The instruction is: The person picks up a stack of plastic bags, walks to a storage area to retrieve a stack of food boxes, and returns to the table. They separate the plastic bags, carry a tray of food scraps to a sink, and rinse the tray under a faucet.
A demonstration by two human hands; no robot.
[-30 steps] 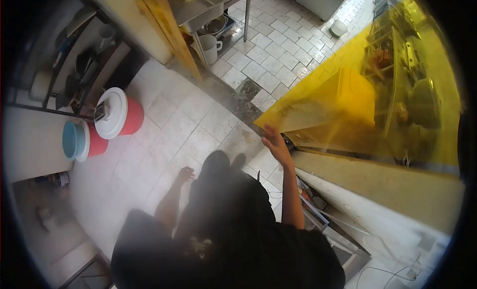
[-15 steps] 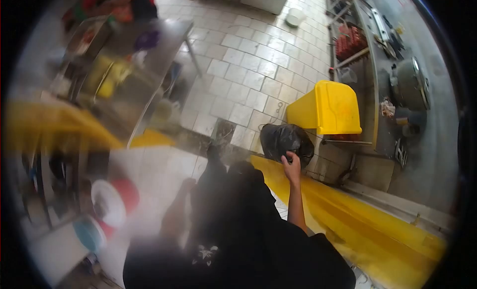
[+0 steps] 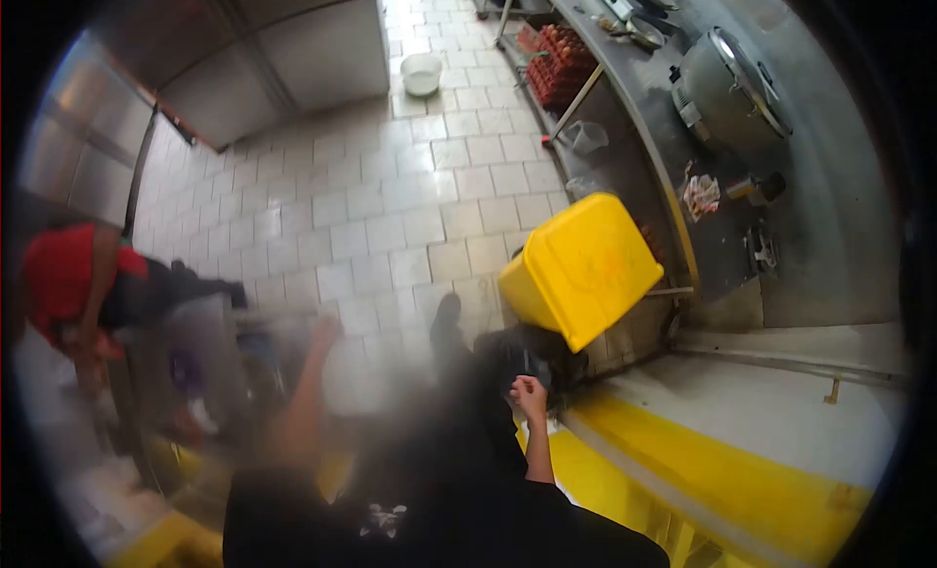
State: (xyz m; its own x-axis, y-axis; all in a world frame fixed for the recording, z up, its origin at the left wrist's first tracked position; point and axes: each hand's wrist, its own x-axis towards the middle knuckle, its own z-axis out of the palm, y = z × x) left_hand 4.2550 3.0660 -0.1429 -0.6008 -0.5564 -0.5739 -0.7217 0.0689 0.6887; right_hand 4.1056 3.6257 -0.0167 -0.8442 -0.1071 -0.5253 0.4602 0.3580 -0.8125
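My right hand (image 3: 528, 396) is in front of my right side with its fingers curled in, and no object shows in it. Just beyond it is a black plastic bag (image 3: 542, 355), partly covered by the hand and the bin; I see no grip on it. A yellow lidded bin (image 3: 590, 270) stands on the floor behind the bag. My left hand (image 3: 325, 331) is stretched forward over the tiles, smeared by blur, so its fingers cannot be made out. Near it is the end of a metal table (image 3: 185, 334).
At the left, a person in red (image 3: 73, 285) stands by the metal table. A steel counter (image 3: 673, 187) along the right carries a large pot (image 3: 727, 95); red egg trays (image 3: 561, 68) sit beneath. A white bucket (image 3: 422, 75) stands on the tiled floor. A yellow-edged ledge (image 3: 673, 441) is at my right.
My view has turned left and moved forward, bringing the yellow bin and bag closer. My left hand has swung forward, and my right hand's fingers have curled in more.
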